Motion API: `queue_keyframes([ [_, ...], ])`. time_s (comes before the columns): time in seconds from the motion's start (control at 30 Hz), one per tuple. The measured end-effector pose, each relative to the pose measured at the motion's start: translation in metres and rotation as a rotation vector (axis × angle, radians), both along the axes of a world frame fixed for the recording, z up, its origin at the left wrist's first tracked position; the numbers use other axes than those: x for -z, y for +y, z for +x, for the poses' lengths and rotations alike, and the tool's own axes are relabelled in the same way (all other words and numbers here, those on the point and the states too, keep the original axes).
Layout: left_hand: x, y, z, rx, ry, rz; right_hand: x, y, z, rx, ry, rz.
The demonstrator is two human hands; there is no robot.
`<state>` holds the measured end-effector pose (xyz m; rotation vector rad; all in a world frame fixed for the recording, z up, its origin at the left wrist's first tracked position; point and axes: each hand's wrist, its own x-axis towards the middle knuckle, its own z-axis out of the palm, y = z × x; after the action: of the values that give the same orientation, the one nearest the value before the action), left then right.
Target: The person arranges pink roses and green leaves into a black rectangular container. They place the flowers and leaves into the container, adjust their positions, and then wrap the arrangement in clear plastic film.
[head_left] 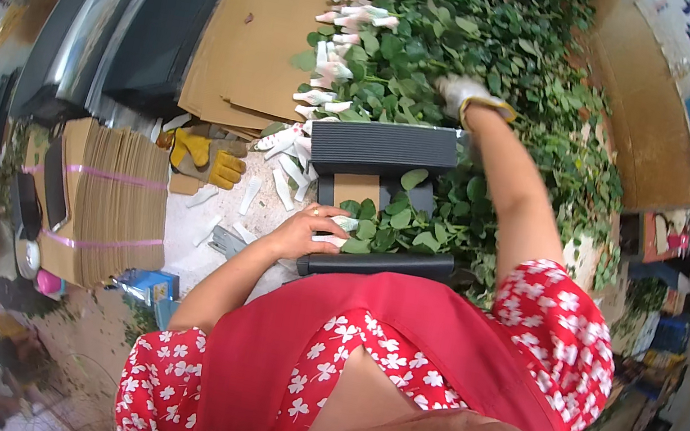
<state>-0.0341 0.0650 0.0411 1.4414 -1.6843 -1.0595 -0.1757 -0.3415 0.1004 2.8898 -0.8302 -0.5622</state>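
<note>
My bare left hand (311, 234) lies at the left end of a black trough. Its fingers close over the white-sleeved heads of leafy stems that look like roses (428, 234). My right hand (463, 96), in a whitish glove with a yellow cuff, reaches forward into a big heap of leafy stems (449, 32). It is smeared by motion, and its fingers do not show clearly. Several white-sleeved flower heads (335, 59) line the heap's left edge. Between my hands stands a ribbed black block (385, 147), with a black padded bar (378, 265) nearest my body.
Loose white sleeves (284, 189) litter the pale table beside yellow-grey work gloves (207, 158). Left are a strapped cardboard stack (107, 194), flat cardboard (258, 27) and dark boxes (176, 23). A brown board (641, 110) walls the right. Other people work at both sides.
</note>
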Motion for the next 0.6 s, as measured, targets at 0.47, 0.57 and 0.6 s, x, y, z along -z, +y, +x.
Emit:
queue_keyframes([
  [0.47, 0.012, 0.009, -0.01, -0.073, -0.022, -0.227, -0.226, 0.02, -0.02, 0.257, -0.519, -0.005],
  [0.57, 0.013, 0.015, -0.011, -0.156, 0.035, -0.171, -0.238, 0.079, -0.06, 0.162, -0.699, -0.055],
  [0.6, 0.014, 0.007, -0.01, -0.141, 0.103, -0.155, -0.247, 0.11, -0.09, 0.155, -0.705, -0.098],
])
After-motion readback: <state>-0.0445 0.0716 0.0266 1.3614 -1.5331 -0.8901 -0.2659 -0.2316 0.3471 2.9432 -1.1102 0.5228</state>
